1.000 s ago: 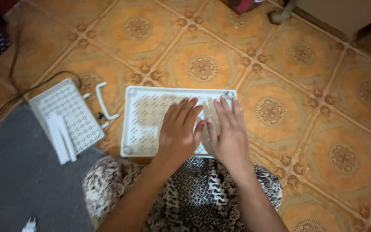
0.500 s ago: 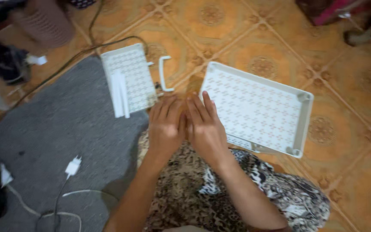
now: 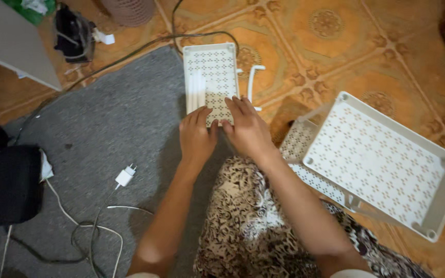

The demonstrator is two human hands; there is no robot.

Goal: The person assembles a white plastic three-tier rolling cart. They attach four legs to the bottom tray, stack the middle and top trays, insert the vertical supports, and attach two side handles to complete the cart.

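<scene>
My left hand (image 3: 198, 135) and my right hand (image 3: 247, 127) rest side by side on the near end of a small white perforated tray (image 3: 210, 67) lying on the floor. Their fingers are spread flat on it and do not grip anything. White rods (image 3: 195, 92) lie along the tray's left side. A white curved handle piece (image 3: 252, 82) lies just right of it. A larger white perforated tray (image 3: 382, 159) sits tilted to the right, over another perforated panel (image 3: 300, 149), apart from both hands.
A grey mat (image 3: 88, 154) covers the floor on the left, with a white charger plug (image 3: 125, 176) and cable on it. A black bag (image 3: 9, 185) lies at the far left. Orange patterned tiles (image 3: 336, 41) extend right. A black cord (image 3: 145, 46) runs behind the small tray.
Both hands left the large tray and moved to the small tray on the left. The view swung left, so the large tray now lies tilted to the right.
</scene>
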